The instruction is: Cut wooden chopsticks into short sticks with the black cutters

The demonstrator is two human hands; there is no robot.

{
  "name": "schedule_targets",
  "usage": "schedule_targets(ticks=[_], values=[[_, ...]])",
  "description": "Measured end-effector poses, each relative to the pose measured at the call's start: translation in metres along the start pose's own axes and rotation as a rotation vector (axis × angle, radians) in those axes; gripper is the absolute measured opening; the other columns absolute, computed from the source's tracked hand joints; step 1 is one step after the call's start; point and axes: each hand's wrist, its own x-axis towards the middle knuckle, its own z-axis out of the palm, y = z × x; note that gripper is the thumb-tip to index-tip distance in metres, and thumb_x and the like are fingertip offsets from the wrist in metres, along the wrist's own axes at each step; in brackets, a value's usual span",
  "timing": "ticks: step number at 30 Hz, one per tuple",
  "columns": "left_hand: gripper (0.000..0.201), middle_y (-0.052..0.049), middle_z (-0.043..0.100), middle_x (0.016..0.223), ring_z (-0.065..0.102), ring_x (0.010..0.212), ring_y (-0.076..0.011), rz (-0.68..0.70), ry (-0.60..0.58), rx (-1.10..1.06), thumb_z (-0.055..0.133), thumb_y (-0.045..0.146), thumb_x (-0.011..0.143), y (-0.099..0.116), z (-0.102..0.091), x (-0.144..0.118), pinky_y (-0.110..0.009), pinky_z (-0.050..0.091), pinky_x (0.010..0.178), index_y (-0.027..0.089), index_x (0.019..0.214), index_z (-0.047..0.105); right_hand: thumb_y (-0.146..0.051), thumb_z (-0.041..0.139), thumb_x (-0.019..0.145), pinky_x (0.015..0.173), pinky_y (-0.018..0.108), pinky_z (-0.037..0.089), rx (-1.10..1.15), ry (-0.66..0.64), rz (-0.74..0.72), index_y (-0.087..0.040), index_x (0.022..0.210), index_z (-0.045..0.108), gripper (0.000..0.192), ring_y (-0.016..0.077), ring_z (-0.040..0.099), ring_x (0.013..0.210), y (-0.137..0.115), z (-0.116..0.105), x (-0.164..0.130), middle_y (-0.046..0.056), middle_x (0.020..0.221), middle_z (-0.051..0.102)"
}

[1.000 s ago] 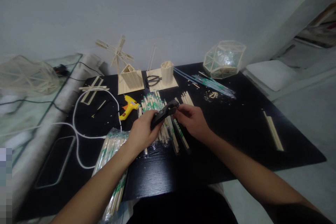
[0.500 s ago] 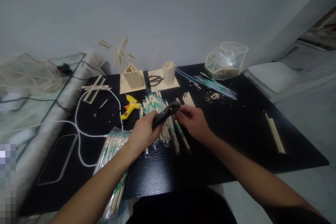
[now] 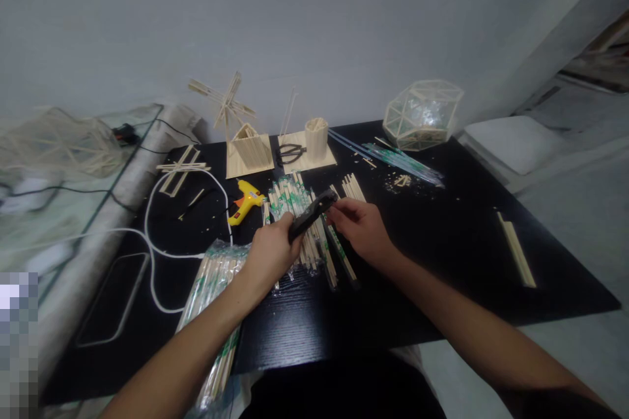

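Little has shifted since a second ago: our left hand (image 3: 269, 254) keeps its grip clenched around the black cutter (image 3: 310, 214), our right hand (image 3: 361, 228) still pinching at its tip, above the loose chopsticks (image 3: 295, 200) on the black tabletop (image 3: 442, 255), the yellow glue gun (image 3: 247, 200) nearby.
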Motion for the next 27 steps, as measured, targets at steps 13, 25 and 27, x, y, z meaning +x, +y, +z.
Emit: schedule_targets(ticks=[13,25,27], values=[[0.013,-0.01,0.072,0.077,0.073,0.074,-0.0282,-0.029,0.01,0.01,0.056,0.032,0.094,-0.0009,0.0001,-0.0002,-0.032,0.049,0.067,0.02,0.095,0.061,-0.054,0.072,0.085,0.049,0.024,0.037,0.036,-0.007,0.021,-0.016,0.076,0.069,0.038,0.0111,0.049,0.054,0.0029,0.0013,0.0012,0.0,0.064,0.062],[0.009,-0.008,0.073,0.077,0.073,0.073,-0.0267,-0.007,0.029,0.03,0.055,0.028,0.094,-0.0037,0.002,-0.0011,-0.032,0.049,0.066,0.02,0.094,0.059,-0.049,0.076,0.081,0.065,0.03,0.052,0.067,-0.01,-0.019,-0.017,0.083,0.072,0.032,0.0174,0.065,0.068,0.006,0.0021,0.0018,0.004,0.076,0.073],[0.008,-0.008,0.073,0.077,0.073,0.074,-0.0269,0.001,0.026,0.012,0.056,0.028,0.094,-0.0035,0.0009,-0.0009,-0.032,0.048,0.066,0.021,0.093,0.058,-0.046,0.074,0.085,0.064,0.029,0.051,0.035,-0.025,-0.026,-0.018,0.08,0.072,0.029,0.0165,0.063,0.066,0.0041,0.0005,0.0014,0.004,0.073,0.072]])
